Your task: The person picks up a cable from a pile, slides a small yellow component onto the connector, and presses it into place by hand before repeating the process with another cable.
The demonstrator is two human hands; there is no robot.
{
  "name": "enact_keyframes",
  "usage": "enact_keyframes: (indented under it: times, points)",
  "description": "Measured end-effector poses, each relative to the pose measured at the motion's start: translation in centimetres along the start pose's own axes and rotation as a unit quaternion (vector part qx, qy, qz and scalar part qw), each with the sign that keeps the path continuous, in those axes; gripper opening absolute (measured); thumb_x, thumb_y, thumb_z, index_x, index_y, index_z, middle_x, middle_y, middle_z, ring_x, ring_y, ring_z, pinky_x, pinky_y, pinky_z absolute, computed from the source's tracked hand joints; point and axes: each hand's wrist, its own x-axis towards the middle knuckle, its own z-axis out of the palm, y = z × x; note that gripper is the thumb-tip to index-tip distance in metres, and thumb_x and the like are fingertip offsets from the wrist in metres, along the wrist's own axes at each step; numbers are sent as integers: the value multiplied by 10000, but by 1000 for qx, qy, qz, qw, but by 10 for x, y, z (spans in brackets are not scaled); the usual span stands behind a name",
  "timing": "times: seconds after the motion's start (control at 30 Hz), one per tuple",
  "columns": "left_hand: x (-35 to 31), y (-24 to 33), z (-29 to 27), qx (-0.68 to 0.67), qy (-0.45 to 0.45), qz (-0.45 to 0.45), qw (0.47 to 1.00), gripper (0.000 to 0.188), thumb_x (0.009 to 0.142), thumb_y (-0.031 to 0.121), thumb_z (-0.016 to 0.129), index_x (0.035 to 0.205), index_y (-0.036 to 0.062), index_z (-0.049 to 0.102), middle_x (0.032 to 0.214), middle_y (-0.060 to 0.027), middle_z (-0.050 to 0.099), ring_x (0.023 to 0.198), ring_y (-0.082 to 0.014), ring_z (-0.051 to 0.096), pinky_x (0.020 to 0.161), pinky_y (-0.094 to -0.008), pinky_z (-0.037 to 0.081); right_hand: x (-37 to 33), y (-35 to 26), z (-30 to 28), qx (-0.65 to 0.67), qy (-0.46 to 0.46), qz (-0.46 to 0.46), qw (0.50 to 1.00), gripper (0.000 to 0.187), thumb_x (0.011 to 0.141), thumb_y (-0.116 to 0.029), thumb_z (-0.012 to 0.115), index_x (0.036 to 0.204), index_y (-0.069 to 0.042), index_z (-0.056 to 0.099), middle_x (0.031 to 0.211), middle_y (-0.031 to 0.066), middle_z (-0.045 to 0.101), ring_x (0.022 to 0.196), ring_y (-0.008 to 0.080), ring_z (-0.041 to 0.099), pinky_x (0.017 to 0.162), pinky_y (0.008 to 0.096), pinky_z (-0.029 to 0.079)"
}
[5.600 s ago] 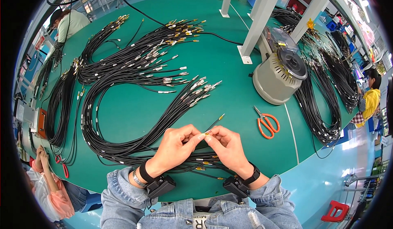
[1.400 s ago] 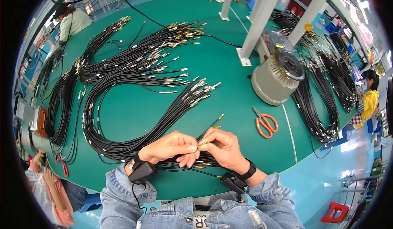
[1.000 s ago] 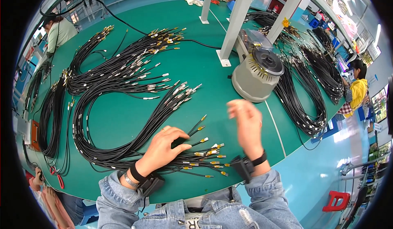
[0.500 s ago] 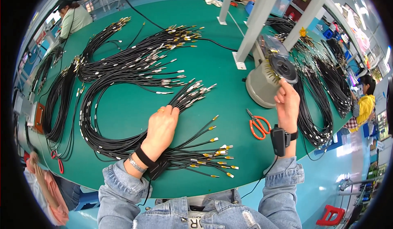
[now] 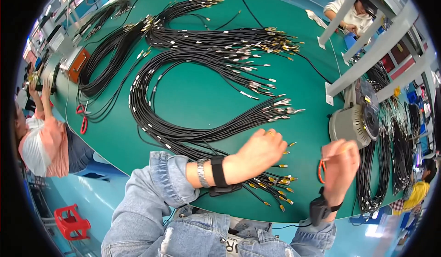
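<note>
My left hand [image 5: 264, 150], a gold ring on one finger, is closed over the black cables with yellow-tagged ends [image 5: 271, 183]. Its fingertips are hidden, so whether it grips a cable does not show. A few yellow ends stick out just past the knuckles. To the right, my right hand [image 5: 342, 162] is raised with its fingers drawn together and smeared by motion. A yellowish speck shows at its fingers, too blurred to name. Behind that hand, one orange handle of the cutters [image 5: 321, 170] shows. Above my left hand lies a cable bundle with white-tagged ends [image 5: 280, 109].
A grey dispenser with a black disc [image 5: 351, 123] stands by white metal posts [image 5: 353, 75]. More cable bundles [image 5: 216, 36] cover the far side of the green table [image 5: 193, 96]. Red-handled scissors [image 5: 82, 119] lie at left. Co-workers sit around; a red stool [image 5: 72, 222] is lower left.
My right hand has left the dispenser's disc and come down nearer to me. My left hand has let go of the white-tagged bundle and moved to the yellow-tagged cables. The view has swung left.
</note>
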Motion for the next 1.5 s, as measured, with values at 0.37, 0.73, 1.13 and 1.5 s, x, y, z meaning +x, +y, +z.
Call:
enact_keyframes:
  times: [0.37,0.73,1.13,1.5]
  points:
    - [9,55,49,11,24,204,979,136,723,233,555,737,98,561,720,-31,510,702,-167,483,590,-283,362,-22,23,121,-318,-347,-8,882,113,798,-23,516,887,13,455,889,164,591,757,324,567,665,388,447]
    - [22,53,-3,105,-6,202,974,146,718,234,575,677,94,559,682,-26,521,666,-148,485,555,-271,342,-34,21,131,-317,-323,-156,878,97,811,-27,490,861,28,428,742,181,560,683,346,555,655,402,430]
    - [39,34,13,35,80,189,978,105,648,181,632,615,92,585,640,-21,545,647,-153,509,519,-277,337,-17,38,139,-505,-330,-249,758,86,700,-45,505,759,-16,450,705,139,560,639,281,557,688,393,429]
    - [33,23,7,-125,35,96,987,136,677,176,623,714,49,591,723,-72,579,754,-207,582,573,-306,432,-25,40,136,-385,-265,-336,818,109,747,-54,530,833,-3,486,734,121,575,655,255,575,776,407,450]
